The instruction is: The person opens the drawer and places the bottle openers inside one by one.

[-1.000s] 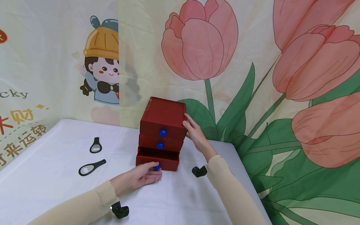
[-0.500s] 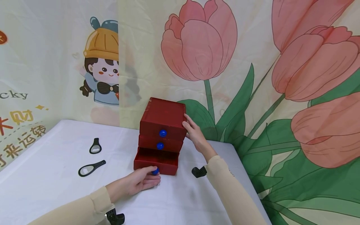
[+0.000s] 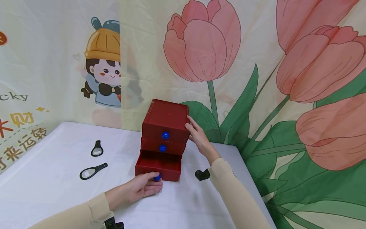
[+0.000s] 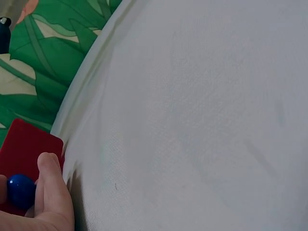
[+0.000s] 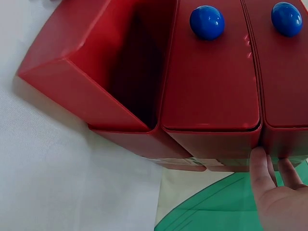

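A small red chest of drawers (image 3: 167,113) stands on the table, its stacked drawers fitted with blue knobs. Its bottom drawer (image 3: 171,174) is pulled out, and the inside that shows holds nothing. My left hand (image 3: 134,190) pinches that drawer's blue knob (image 4: 21,191) between thumb and fingers. Against the chest's right side, near the top, my right hand (image 3: 199,137) rests with fairly straight fingers (image 5: 260,168). The upper two drawers, with a middle knob (image 5: 207,22) and a top knob (image 5: 287,19), are closed.
Two black-handled tools with ring heads, like small magnifiers, lie left of the chest: one farther back (image 3: 97,149), one nearer (image 3: 92,171). White cloth (image 3: 57,190) covers the table. A printed curtain with tulips (image 3: 203,47) hangs close behind.
My left hand has drawn the bottom drawer farther out toward me, so more of its inside shows. The right hand has stayed against the chest's side.
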{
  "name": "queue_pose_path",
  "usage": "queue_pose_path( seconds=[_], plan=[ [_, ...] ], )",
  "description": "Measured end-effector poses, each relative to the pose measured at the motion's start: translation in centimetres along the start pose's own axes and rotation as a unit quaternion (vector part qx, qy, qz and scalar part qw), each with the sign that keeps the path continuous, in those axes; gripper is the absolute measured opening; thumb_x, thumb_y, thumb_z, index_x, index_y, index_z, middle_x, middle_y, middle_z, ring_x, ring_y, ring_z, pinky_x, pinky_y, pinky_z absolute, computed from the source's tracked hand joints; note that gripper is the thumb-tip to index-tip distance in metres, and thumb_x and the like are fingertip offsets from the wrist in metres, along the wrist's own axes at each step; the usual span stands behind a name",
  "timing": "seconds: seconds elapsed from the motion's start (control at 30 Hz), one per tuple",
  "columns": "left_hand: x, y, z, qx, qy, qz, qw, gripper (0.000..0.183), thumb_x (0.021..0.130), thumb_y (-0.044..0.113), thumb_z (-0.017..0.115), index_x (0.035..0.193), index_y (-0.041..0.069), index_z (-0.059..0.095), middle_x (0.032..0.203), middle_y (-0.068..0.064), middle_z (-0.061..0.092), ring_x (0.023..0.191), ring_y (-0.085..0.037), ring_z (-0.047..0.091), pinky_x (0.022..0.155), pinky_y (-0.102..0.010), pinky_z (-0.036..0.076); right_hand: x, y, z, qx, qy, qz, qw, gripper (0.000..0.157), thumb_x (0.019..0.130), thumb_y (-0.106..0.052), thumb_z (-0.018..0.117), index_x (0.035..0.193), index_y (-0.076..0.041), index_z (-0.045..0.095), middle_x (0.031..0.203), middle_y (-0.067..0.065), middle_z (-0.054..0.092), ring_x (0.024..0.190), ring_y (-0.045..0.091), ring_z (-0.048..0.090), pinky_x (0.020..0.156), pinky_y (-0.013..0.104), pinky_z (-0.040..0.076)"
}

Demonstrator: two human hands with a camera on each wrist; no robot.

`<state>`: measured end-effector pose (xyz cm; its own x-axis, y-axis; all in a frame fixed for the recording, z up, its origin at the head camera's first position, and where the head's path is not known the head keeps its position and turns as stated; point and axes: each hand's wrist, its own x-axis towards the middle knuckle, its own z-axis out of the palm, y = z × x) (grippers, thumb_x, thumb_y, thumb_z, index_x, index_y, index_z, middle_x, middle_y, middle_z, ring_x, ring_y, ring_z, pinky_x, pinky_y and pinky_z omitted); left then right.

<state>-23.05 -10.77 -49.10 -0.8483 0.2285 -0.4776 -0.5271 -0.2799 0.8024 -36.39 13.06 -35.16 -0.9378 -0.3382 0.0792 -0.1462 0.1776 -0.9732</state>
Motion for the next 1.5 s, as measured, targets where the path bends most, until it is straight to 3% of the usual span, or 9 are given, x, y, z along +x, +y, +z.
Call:
queue_pose_path(
  seconds=[0.37,0.63,0.83,1.07,1.33,1.43,1.5],
  plan=[
    [-1.3,-0.8,-0.4,0.01,-0.026,-0.012,0.9996,0.056,0.107,0.033,0.065,0.139,-0.011,0.053,0.114,-0.02,0.077,0.11,-0.034,0.076,0.099,-0.043,0.06,0.0,0.0,0.0,-0.001,0.004,0.004,1.0,0.061,0.114,-0.039,0.048,0.17,-0.034,0.025,0.172,0.004,0.031,0.153,0.031,0.041,0.123,0.055,0.039],
    [-1.4,-1.0,-0.9,0.018,-0.047,-0.017,0.9986,0.058,0.108,0.034,0.063,0.141,-0.012,0.052,0.118,-0.021,0.075,0.111,-0.033,0.076,0.101,-0.044,0.059,0.1,0.1,-0.1,-0.004,0.007,0.004,1.0,0.061,0.114,-0.039,0.048,0.17,-0.034,0.025,0.173,0.004,0.03,0.153,0.031,0.041,0.123,0.054,0.04],
    [-1.8,-0.9,-1.9,0.033,-0.07,-0.025,0.9966,0.059,0.108,0.037,0.064,0.141,-0.011,0.053,0.12,-0.022,0.074,0.112,-0.033,0.075,0.102,-0.045,0.059,0.0,0.1,0.0,-0.001,0.008,0.004,1.0,0.06,0.114,-0.039,0.048,0.17,-0.035,0.026,0.173,0.004,0.03,0.153,0.031,0.04,0.123,0.054,0.039],
    [-3.6,0.0,-4.7,0.114,-0.079,-0.012,0.9902,0.054,0.107,0.035,0.066,0.141,-0.006,0.059,0.121,-0.017,0.074,0.107,-0.027,0.075,0.099,-0.041,0.061,-0.1,-0.2,0.1,-0.002,0.005,-0.001,1.0,0.061,0.114,-0.039,0.048,0.17,-0.034,0.025,0.172,0.005,0.031,0.153,0.031,0.04,0.123,0.055,0.039],
    [-6.1,2.1,-9.9,0.197,-0.069,0.032,0.9775,0.056,0.104,0.03,0.07,0.145,-0.005,0.057,0.117,-0.011,0.071,0.1,-0.021,0.069,0.093,-0.036,0.063,-0.1,-0.2,0.1,-0.002,0.005,0.0,1.0,0.06,0.114,-0.038,0.048,0.17,-0.034,0.026,0.172,0.005,0.032,0.152,0.031,0.041,0.123,0.054,0.039],
    [-6.7,3.2,-12.0,0.249,-0.059,0.075,0.9638,0.052,0.105,0.028,0.068,0.143,-0.005,0.058,0.113,-0.011,0.071,0.101,-0.022,0.068,0.091,-0.033,0.063,-0.1,-0.1,0.0,0.003,0.005,0.001,1.0,0.06,0.114,-0.038,0.048,0.17,-0.034,0.026,0.172,0.006,0.032,0.152,0.031,0.042,0.123,0.054,0.039],
    [-7.0,4.2,-13.2,0.305,-0.032,0.1,0.9466,0.052,0.105,0.03,0.068,0.143,-0.004,0.059,0.114,-0.01,0.072,0.102,-0.022,0.069,0.089,-0.031,0.062,-0.1,0.0,-0.1,0.004,0.004,0.001,1.0,0.06,0.114,-0.038,0.048,0.17,-0.033,0.026,0.172,0.006,0.032,0.152,0.031,0.042,0.123,0.054,0.039]
  ],
)
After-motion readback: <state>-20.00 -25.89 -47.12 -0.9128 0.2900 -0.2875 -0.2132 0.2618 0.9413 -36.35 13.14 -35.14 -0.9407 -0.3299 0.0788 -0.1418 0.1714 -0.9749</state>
